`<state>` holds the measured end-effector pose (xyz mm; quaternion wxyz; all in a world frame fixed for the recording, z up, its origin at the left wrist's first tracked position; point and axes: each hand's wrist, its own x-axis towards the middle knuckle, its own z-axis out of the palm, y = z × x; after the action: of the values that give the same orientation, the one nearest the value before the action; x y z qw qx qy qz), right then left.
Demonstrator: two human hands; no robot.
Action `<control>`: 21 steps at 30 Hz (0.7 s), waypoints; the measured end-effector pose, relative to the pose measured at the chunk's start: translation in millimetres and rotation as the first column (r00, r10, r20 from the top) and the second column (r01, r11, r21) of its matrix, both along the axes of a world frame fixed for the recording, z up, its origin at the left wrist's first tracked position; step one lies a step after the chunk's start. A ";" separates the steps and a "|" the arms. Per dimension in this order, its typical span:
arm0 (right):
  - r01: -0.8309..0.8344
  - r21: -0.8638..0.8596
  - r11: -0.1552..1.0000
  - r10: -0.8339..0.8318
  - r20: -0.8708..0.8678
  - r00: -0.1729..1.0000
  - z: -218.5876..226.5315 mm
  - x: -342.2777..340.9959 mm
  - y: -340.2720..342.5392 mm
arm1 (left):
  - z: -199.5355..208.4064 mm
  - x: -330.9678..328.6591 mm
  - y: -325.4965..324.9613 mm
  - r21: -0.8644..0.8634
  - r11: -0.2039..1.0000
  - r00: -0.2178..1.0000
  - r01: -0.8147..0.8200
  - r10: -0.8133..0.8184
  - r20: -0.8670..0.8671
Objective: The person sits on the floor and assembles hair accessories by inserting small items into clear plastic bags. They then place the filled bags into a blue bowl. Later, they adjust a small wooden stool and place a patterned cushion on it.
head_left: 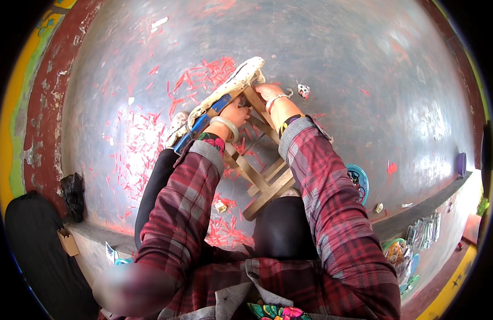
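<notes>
A small wooden stool [257, 181] is tipped over in front of me, its legs pointing back toward my knees. Its seat has a blue rim [221, 103] and a cream cloth cover [233, 82] gathered around the edge. My left hand [235, 113] is at the underside of the seat, with curled fingers; what they pinch is hidden. Higher up, my right hand [268, 94] closes around the seat edge beside the top of a leg. Its fingertips are partly out of sight.
Red scraps [142, 149] litter the grey floor, densest to the left and under the stool. A blue basin [358, 184] stands right of my right arm. A crumpled patterned piece [303, 90] lies beyond my right hand. A dark bag [73, 196] rests at left, near a low ledge [99, 234].
</notes>
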<state>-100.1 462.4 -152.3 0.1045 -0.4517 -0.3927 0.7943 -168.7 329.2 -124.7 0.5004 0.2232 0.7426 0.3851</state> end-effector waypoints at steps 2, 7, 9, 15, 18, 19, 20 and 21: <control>0.016 0.127 0.992 -0.029 0.101 0.994 -8.3 -4.8 3.4 | 1.7 -2.3 2.6 -0.030 0.997 0.994 0.072 -0.074 -0.082; 0.221 0.147 0.964 -0.220 -0.021 0.975 -19.2 -3.7 -9.1 | 11.4 2.7 -4.0 0.062 0.998 0.997 0.014 -0.010 -0.073; 0.147 0.334 0.931 -0.171 0.043 0.984 -24.6 -5.7 -5.7 | -4.1 -3.5 -4.9 0.119 0.993 0.999 0.025 -0.020 -0.038; 0.016 0.644 0.765 -0.138 0.139 0.981 0.7 11.2 -18.5 | -3.9 0.2 -9.4 0.204 0.969 0.960 -0.139 0.081 0.269; -0.224 0.800 0.557 -0.119 0.343 0.932 11.9 13.7 -14.1 | 2.0 1.9 -10.3 0.230 0.962 0.945 -0.147 0.069 0.319; -0.337 0.833 0.439 -0.130 0.430 0.893 17.2 15.1 -13.0 | 1.1 2.4 -10.2 0.239 0.960 0.941 -0.148 0.062 0.333; -0.310 0.820 0.482 -0.122 0.413 0.903 18.9 16.1 -14.8 | -6.0 -0.7 -13.6 0.314 0.949 0.997 0.031 -0.050 0.053; -0.282 0.804 0.523 -0.114 0.395 0.912 21.3 16.9 -18.5 | -17.1 -6.6 -19.9 0.333 0.917 0.960 0.221 -0.145 -0.238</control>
<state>-83.3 443.9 -131.0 0.1886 -0.4752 -0.7627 0.3961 -175.4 309.2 -141.8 0.4053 0.4180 0.6844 0.4388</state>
